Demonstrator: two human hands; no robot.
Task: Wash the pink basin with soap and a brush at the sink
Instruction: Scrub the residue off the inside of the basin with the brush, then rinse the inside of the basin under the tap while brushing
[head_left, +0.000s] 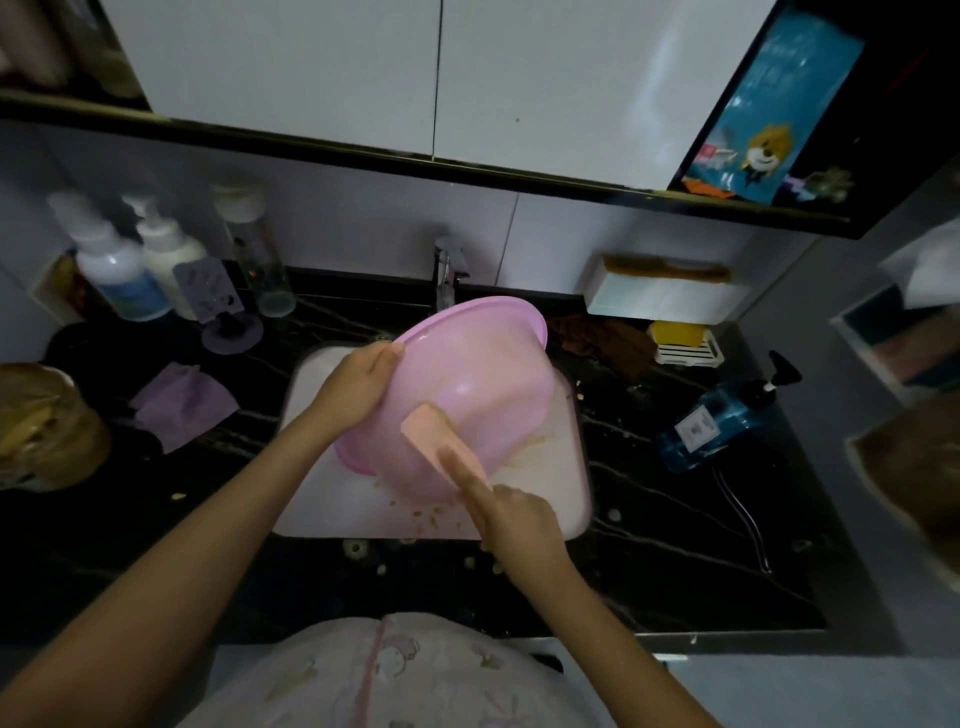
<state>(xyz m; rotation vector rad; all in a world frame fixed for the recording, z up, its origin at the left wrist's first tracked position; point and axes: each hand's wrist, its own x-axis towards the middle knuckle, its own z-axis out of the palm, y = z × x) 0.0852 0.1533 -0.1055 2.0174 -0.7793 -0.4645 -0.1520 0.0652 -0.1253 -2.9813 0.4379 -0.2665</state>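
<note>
The pink basin (483, 374) is tilted on its side over the white sink (566, 483), with its underside turned toward me. My left hand (358, 384) grips its rim at the left. My right hand (519, 514) holds the handle of a peach-coloured brush (441, 441), forefinger stretched along the handle. The brush head lies against the basin's outer wall near the bottom. Yellowish scraps lie in the sink under the basin.
A tap (447, 275) stands behind the sink. Bottles (130, 270) stand at the back left, and a purple cloth (182, 405) lies left of the sink. A blue pump bottle (727, 421), a yellow soap in a dish (680, 338) and a brown rag (608, 343) are on the right.
</note>
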